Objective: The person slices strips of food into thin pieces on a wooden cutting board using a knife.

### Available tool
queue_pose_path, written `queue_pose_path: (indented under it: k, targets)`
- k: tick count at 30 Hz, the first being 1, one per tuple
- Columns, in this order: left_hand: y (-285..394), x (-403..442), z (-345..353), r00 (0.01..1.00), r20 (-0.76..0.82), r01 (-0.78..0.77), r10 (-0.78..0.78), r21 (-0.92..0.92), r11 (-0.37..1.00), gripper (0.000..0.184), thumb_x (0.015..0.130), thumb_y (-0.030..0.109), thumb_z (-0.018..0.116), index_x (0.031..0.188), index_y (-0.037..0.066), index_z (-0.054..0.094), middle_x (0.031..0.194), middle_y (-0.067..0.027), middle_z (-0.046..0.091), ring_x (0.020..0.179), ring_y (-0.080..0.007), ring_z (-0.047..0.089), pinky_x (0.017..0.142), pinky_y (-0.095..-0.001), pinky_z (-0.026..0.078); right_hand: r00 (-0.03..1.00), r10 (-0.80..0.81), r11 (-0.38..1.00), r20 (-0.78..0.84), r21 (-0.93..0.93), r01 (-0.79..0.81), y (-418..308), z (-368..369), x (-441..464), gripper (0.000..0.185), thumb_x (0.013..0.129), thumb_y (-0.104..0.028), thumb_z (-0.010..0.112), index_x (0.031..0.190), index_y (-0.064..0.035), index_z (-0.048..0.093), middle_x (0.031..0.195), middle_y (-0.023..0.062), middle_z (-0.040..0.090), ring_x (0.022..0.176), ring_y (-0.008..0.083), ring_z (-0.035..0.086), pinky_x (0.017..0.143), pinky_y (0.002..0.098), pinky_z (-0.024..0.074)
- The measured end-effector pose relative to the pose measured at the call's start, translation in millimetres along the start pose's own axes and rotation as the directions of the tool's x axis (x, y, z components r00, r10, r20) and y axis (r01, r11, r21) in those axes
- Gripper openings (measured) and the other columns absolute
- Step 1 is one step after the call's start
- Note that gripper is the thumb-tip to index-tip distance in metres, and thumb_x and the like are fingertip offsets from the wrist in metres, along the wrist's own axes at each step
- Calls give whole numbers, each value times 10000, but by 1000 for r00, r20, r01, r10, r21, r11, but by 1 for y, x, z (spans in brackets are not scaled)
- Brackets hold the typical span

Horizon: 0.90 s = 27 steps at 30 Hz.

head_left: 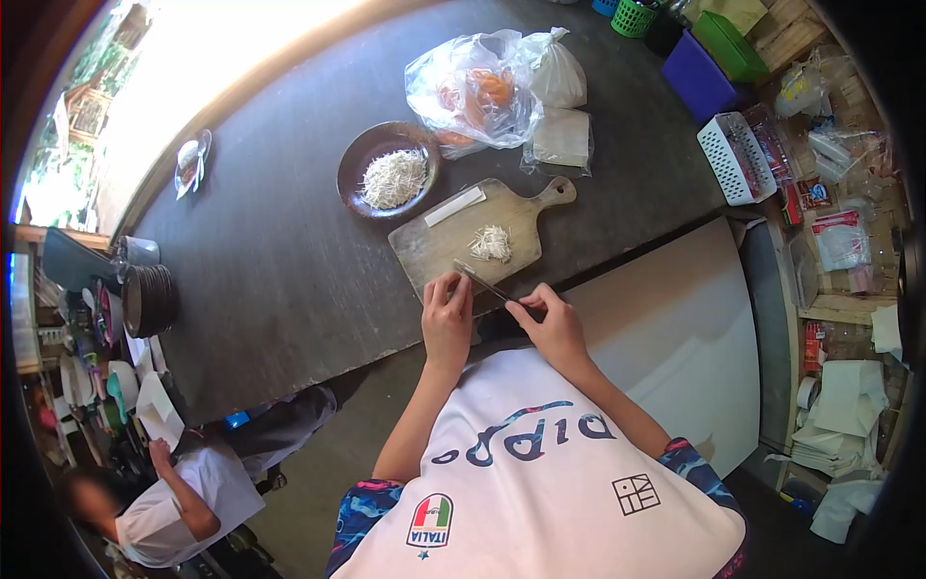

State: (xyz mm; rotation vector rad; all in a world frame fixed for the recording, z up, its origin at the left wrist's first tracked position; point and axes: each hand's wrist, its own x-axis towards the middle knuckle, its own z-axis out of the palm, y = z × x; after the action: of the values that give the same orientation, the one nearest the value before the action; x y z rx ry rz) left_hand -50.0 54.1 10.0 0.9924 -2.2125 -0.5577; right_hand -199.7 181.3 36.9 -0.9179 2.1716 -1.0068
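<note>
A wooden cutting board with a handle lies on the dark table in front of me. On it are a pale strip and a small pile of thin white shreds. My right hand is closed around the handle of a knife, whose blade slants toward the board's near edge. My left hand has its fingers pinched together beside the blade's tip; what they hold is hidden. Beyond the board, a brown bowl contains more white shreds.
A clear plastic bag with orange items, a tied white bag and a clear packet lie behind the board. Stacked brown bowls stand at left. A white basket sits at right. Another person is at lower left.
</note>
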Motion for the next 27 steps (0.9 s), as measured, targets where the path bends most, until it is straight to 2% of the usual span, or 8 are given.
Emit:
queue_pose_path:
  k: [7, 10, 19, 22, 25, 27]
  targets:
    - [-1, -1, -2, 1000, 1, 4, -4, -14, 1000, 231, 944, -21, 790, 1169, 24, 815, 1180, -90, 715, 1082, -323, 686, 893, -450, 592, 999, -10, 998, -45, -62, 7, 0, -7, -15, 373, 991, -423, 835, 1030, -77, 701, 952, 135, 825, 925, 381, 806, 776, 489, 602]
    - [2, -1, -3, 1000, -6, 11, -11, -13, 1000, 225, 943, -19, 790, 1163, 26, 816, 1170, -87, 719, 1077, -323, 687, 902, -450, 590, 1000, -3, 1000, -25, -20, 2, -3, -1, -5, 377, 990, -425, 835, 1032, -75, 702, 954, 135, 825, 931, 377, 808, 784, 488, 607]
    - [-1, -1, -4, 1000, 0, -21, 21, 2, 1000, 249, 938, -12, 779, 1185, 11, 808, 1191, -86, 711, 1114, -333, 675, 939, -454, 586, 1000, 2, 998, -21, -58, -3, -2, -6, -11, 375, 1000, -434, 822, 1038, -80, 705, 959, 140, 825, 932, 369, 809, 776, 485, 607]
    - [-3, -2, -3, 1000, 13, -15, 14, 20, 1000, 235, 938, -7, 782, 1171, 7, 809, 1181, -90, 718, 1119, -337, 680, 948, -453, 585, 1000, 30, 999, -2, -14, -30, -11, 0, -1, 374, 969, -382, 875, 1013, -45, 719, 927, 121, 820, 877, 293, 812, 774, 413, 604]
    - [-4, -2, -3, 1000, -4, -27, 27, -1, 1000, 222, 941, -10, 777, 1161, 1, 806, 1180, -92, 719, 1115, -336, 679, 940, -460, 585, 1000, 15, 999, -18, -44, -16, -10, -7, -13, 375, 970, -382, 875, 1010, -43, 718, 919, 124, 817, 880, 295, 812, 774, 408, 600]
    - [-4, -1, -4, 1000, 3, -26, 26, -8, 1000, 218, 942, -12, 774, 1158, -2, 804, 1184, -92, 719, 1114, -336, 680, 938, -458, 585, 1000, 14, 998, -19, -60, -15, -3, -10, -17, 379, 983, -425, 845, 1025, -72, 715, 935, 129, 820, 898, 345, 807, 763, 456, 599]
